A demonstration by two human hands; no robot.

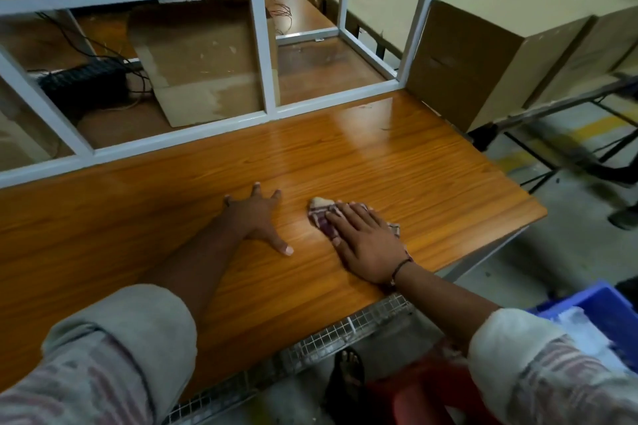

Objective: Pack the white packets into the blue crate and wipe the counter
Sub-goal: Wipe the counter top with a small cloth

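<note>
The checked cloth (319,210) lies flat under the right hand (366,245). Its long axis runs slantwise beneath the fingers, and its pale corner points away, toward the left hand (259,217). Both hands lie flat with straight fingers, the left bracing on bare table (431,183). Even palm pressure and overlapping strokes should wipe best. Behind the right elbow, the blue crate (614,304) holds white packets (580,331).

White metal frame (262,45); stacked cardboard boxes (500,45) (right); grey floor (569,252)
</note>
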